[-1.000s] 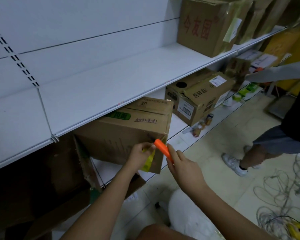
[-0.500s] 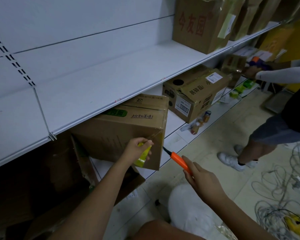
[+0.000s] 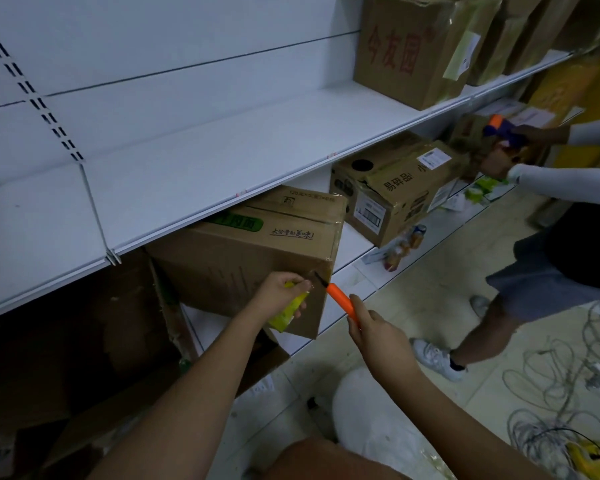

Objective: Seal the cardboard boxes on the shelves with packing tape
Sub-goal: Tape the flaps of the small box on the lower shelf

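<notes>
The left hand grips a tape roll against the box — the right hand grips a knife, blade at the box corner.

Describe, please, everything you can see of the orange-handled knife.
The orange-handled knife has a smooth, plastic-looking orange handle and a thin dark blade. The right hand grips the handle's lower end. It slants up and to the left, so the blade tip reaches the near corner of the cardboard box on the lower shelf, just beside the left hand, which holds a yellow tape roll against the box's front. Whether the blade touches tape there is unclear.
</notes>
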